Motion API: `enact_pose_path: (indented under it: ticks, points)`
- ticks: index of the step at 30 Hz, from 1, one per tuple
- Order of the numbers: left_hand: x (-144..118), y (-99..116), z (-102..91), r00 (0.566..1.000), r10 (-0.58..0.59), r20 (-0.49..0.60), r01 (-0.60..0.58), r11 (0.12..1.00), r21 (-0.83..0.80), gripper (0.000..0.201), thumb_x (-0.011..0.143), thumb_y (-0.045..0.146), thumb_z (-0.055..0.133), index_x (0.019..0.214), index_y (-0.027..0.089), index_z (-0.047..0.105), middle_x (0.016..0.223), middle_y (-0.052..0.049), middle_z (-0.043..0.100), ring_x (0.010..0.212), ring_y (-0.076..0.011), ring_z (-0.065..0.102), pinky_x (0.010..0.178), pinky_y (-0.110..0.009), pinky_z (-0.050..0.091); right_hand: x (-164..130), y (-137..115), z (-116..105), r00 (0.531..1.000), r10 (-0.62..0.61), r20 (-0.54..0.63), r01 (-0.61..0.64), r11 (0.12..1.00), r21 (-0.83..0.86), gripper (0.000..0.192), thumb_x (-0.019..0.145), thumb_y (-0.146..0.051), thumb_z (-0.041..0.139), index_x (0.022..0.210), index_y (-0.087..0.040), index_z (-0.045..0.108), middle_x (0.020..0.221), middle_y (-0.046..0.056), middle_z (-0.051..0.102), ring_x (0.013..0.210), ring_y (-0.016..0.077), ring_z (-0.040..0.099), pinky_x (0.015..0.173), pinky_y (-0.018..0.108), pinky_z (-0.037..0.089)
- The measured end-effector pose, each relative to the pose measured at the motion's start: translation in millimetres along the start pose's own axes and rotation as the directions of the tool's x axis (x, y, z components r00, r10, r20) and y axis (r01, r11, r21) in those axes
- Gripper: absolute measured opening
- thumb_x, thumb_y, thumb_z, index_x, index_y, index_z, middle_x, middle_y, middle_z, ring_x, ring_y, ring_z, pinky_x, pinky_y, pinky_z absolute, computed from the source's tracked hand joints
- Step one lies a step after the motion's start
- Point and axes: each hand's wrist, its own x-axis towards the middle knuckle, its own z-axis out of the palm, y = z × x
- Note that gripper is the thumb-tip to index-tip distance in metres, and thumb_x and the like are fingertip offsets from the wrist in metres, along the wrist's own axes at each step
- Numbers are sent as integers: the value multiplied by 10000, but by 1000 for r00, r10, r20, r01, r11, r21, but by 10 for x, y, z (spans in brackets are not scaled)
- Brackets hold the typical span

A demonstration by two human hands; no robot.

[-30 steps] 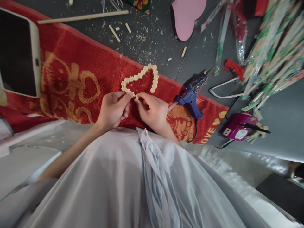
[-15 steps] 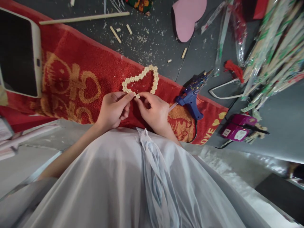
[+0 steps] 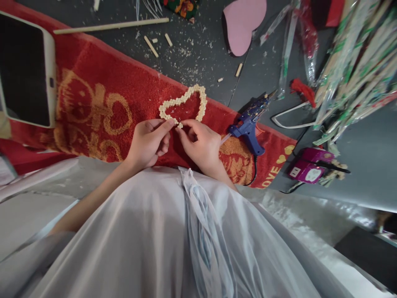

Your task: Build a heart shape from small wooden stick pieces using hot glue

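Observation:
A cream, knobbly heart-shaped outline (image 3: 182, 99), made of many small pieces, lies over a red towel (image 3: 145, 91) with its near end at my fingertips. My left hand (image 3: 149, 140) pinches its lower left edge between thumb and forefinger, the other fingers curled. My right hand (image 3: 201, 142) is closed at the lower tip of the outline, thumb and forefinger together around its end. Just right of that hand lies a blue hot glue gun (image 3: 248, 128) with a clear glue stick in its back.
Left on the towel is a tablet-like device (image 3: 25, 70). Beyond it are a long thin stick (image 3: 111, 25), short cut pieces and crumbs. A pink heart (image 3: 243, 27), a bundle of wrapped sticks (image 3: 356, 62) and a purple power socket box (image 3: 312, 165) lie farther right.
Both hands and the heart-shaped outline stay almost in the same place. The view has shifted very slightly.

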Motion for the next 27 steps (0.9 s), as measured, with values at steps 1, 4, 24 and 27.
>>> enact_pose_path:
  ticks: [1,4,24,27]
  points:
    - [-2,7,3,1000,-14,-6,14,1000,8,348,877,307,694,605,182,517,449,73,447,316,-38,392,306,-170,219,-2,1,2,1000,-4,-10,4,1000,-5,222,970,-355,559,1010,-204,715,811,4,739,726,117,666,713,222,479]
    - [-13,31,12,999,-41,-16,41,999,22,353,879,314,704,614,182,512,458,77,446,317,-34,392,321,-166,218,-6,6,11,1000,-5,-24,4,999,-44,222,960,-358,563,988,-198,714,792,4,736,713,118,663,695,224,469]
    - [-6,-25,-19,1000,11,-7,-11,997,73,323,904,272,648,620,187,521,504,56,436,350,-40,374,337,-176,207,23,-37,22,998,-59,-27,57,996,-70,278,1010,-326,484,1024,-207,736,918,28,777,807,133,695,740,239,476]
    - [-8,-20,-15,1000,11,-13,-10,997,73,340,897,289,658,611,186,505,505,54,431,350,-41,366,341,-178,200,22,-58,13,998,-59,-22,57,995,-77,280,998,-312,480,1024,-208,738,908,27,778,792,134,692,735,241,475]
